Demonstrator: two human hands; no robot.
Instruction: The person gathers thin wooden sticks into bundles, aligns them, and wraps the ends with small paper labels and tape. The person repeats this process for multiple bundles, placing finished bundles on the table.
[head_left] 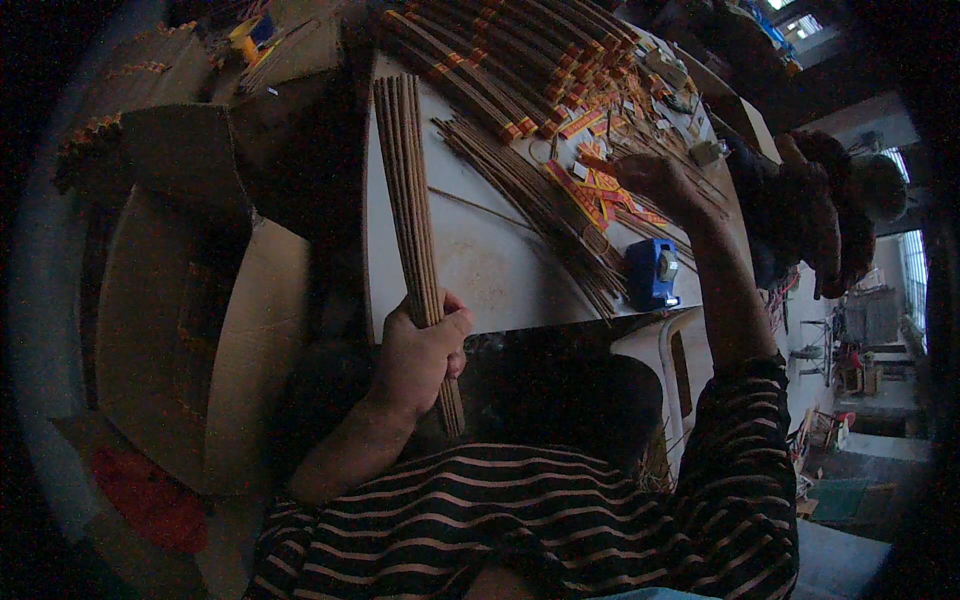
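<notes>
My left hand [425,345] is closed around the lower part of a bundle of thin brown incense sticks [405,180]. The bundle stands out nearly straight over the table's left edge, its lower ends showing below my fist. Across the table, my right hand [650,178] reaches over a heap of red and yellow paper bands [590,200], with its fingers stretched toward them; dim light hides fine detail at the tips. Between the two hands lies a loose row of brown incense sticks [530,205], slanting across the white tabletop [470,265].
Banded incense bundles [480,70] are stacked along the far side. A blue tape dispenser [652,272] stands near the front right edge. Open cardboard boxes [250,330] sit at my left, with red material [150,500] below. Another person [815,200] is beyond the table's right side.
</notes>
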